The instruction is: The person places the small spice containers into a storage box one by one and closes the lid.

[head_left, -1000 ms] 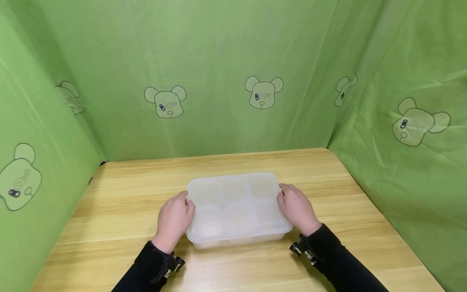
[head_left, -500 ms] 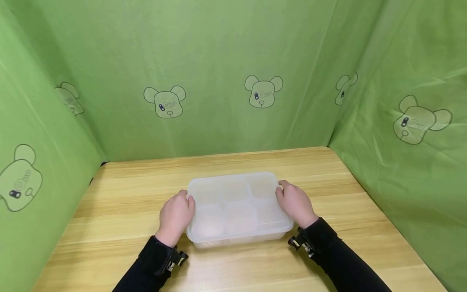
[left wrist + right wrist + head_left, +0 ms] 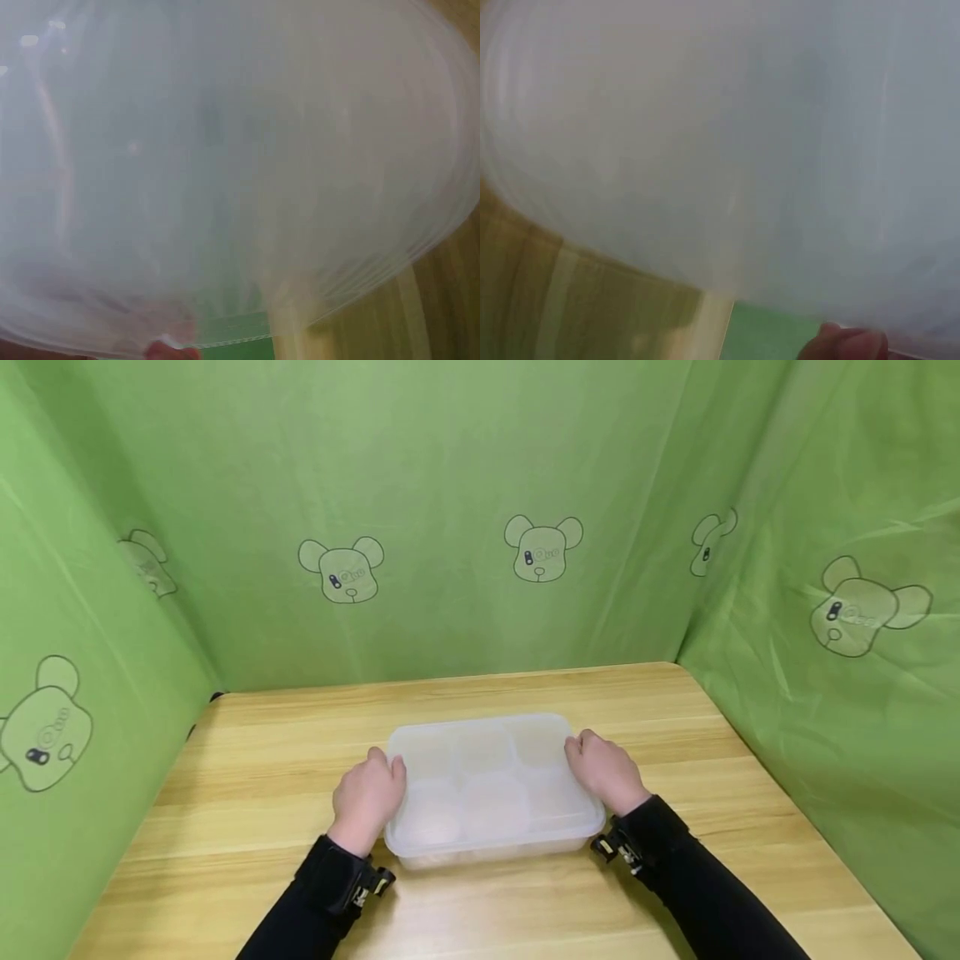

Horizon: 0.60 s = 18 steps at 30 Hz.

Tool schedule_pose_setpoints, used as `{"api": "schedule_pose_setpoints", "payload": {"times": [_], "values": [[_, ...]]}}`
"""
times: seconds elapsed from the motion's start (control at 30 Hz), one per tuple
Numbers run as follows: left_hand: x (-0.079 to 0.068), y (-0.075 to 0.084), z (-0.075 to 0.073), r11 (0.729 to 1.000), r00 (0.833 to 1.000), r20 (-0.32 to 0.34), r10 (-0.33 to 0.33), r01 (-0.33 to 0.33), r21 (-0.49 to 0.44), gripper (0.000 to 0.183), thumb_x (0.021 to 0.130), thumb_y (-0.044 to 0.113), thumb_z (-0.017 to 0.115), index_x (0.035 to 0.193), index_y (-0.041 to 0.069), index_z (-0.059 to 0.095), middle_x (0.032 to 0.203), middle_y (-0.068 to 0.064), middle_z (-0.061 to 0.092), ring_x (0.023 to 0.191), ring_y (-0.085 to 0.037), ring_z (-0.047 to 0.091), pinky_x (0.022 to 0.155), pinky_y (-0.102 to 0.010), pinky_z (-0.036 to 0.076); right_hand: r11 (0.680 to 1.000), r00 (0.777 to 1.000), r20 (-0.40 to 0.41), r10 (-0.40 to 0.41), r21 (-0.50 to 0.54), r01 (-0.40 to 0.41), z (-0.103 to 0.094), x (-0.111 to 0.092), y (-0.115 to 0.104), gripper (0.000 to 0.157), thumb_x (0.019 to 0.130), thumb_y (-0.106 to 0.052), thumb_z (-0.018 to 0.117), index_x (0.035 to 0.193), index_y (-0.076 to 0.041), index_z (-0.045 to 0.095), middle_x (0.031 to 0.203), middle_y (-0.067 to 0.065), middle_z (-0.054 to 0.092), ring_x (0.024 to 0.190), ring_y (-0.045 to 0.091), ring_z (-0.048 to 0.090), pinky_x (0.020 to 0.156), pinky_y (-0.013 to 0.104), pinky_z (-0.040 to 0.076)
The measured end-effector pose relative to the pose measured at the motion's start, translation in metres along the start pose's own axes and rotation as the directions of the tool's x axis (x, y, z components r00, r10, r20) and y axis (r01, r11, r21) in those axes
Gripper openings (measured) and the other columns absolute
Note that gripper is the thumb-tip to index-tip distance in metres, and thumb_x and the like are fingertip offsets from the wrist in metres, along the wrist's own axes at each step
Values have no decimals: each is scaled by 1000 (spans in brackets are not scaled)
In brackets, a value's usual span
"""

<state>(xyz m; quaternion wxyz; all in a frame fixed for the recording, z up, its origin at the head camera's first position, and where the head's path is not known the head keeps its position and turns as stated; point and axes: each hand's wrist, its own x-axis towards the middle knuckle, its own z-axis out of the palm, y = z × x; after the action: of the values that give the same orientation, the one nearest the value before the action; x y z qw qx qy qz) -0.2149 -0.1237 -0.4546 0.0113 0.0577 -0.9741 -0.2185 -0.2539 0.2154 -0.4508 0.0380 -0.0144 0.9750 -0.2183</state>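
Observation:
A translucent white plastic food container (image 3: 480, 860) with a frosted lid (image 3: 487, 789) stands on the wooden table. Several compartments show faintly through the lid. My left hand (image 3: 369, 797) grips the lid's left edge, thumb on top. At the right edge, my right hand (image 3: 606, 771) holds the rim, with its fingers curled at the side and partly hidden. The pale plastic (image 3: 225, 150) fills most of the left wrist view, a fingertip showing at the bottom. In the right wrist view, fingertips (image 3: 847, 345) appear at the rim.
The wood-grain table (image 3: 285, 743) extends around the container. Green cloth (image 3: 450, 460) printed with bear heads hangs behind it and on both sides. Dark wrist mounts (image 3: 372, 887) sit at the cuffs of black sleeves (image 3: 697, 877).
Both hands have edged slightly away from me along the container's sides, the left thumb shifting a little further over the lid. The container stays nearly where it was.

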Motion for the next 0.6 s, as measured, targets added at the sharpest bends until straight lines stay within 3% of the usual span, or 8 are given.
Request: {"api": "schedule_pose_setpoints", "payload": {"times": [0.1, 0.23, 0.6], "values": [[0, 2, 2, 1000, 999, 38, -20, 20, 12, 58, 106, 37, 33, 132, -12, 50, 99, -29, 67, 77, -41, 66, 54, -46, 50, 1000, 999, 43, 2, -28, 0, 1, 1, 1, 55, 108, -36, 24, 115, 5, 60, 100, 22, 65, 88, 38, 64, 75, 48, 51], [-1, 1, 6, 1000, 997, 76, -28, 28, 5, 59, 108, 37, 28, 133, -11, 51, 107, -30, 66, 84, -43, 66, 60, -49, 52, 998, 996, 85, 4, -56, 0, 2, -1, 2, 63, 108, -37, 19, 131, 8, 56, 126, 30, 60, 113, 49, 59, 94, 58, 47], [4, -7, 12, 994, 992, 115, 44, -32, -105, 61, 110, 35, 21, 136, -13, 50, 131, -30, 58, 110, -48, 61, 90, -56, 51, 999, 995, 98, 4, -35, -1, 5, 0, 3, 70, 109, -40, 13, 138, 11, 50, 138, 33, 52, 126, 51, 49, 105, 60, 40]]}}
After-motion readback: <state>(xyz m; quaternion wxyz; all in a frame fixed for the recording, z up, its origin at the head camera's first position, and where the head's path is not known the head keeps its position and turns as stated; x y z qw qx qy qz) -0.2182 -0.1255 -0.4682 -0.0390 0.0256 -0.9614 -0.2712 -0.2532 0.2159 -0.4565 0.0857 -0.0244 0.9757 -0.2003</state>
